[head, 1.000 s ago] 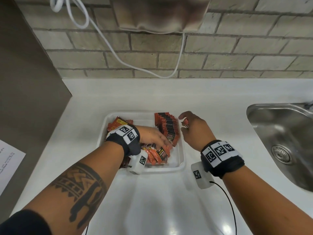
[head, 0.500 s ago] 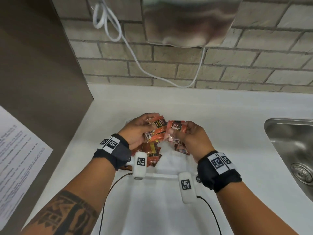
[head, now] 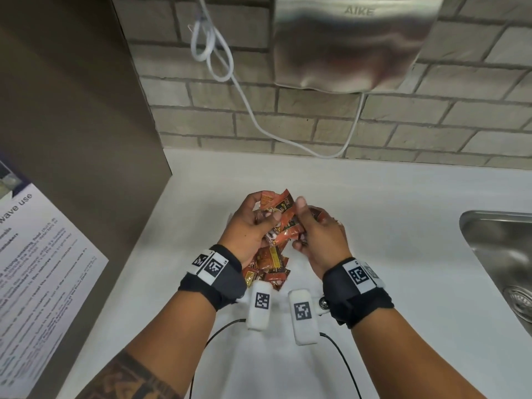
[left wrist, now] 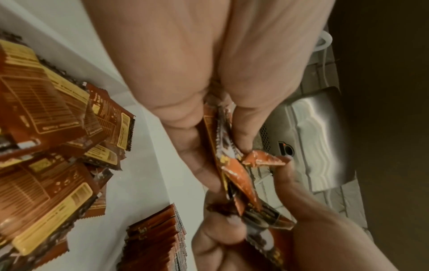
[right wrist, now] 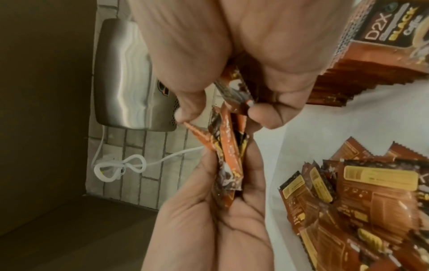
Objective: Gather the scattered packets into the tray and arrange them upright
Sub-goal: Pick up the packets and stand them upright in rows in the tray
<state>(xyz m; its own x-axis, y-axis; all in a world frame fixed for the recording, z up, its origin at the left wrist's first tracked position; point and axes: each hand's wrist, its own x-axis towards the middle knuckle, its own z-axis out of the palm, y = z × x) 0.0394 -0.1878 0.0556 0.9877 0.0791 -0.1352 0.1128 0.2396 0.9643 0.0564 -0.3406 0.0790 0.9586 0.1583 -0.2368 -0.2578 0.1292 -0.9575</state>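
Observation:
Both hands are raised over the white tray (left wrist: pixel 144 183), and between them they hold a small bunch of orange-brown packets (head: pixel 283 217). My left hand (head: pixel 263 210) grips the bunch from the left, thumb on its face. From the right, my right hand (head: pixel 302 223) pinches the same bunch, and the wrist views show it on edge between the fingers. A loose pile of packets (head: pixel 267 266) lies flat in the tray below the left wrist. A row of packets (right wrist: pixel 348 73) stands upright on the tray's other side. In the head view the hands hide most of the tray.
A steel sink (head: pixel 501 254) is sunk into the white counter (head: pixel 388 197) at the right. On the brick wall behind hangs a metal hand dryer (head: pixel 351 41) with a looped white cable (head: pixel 250 116). A brown panel (head: pixel 72 110) with a paper notice (head: pixel 37 254) stands at the left.
The left hand has come up out of the tray's loose pile with packets. The right hand took a packet too, and both hands have closed together into one bunch.

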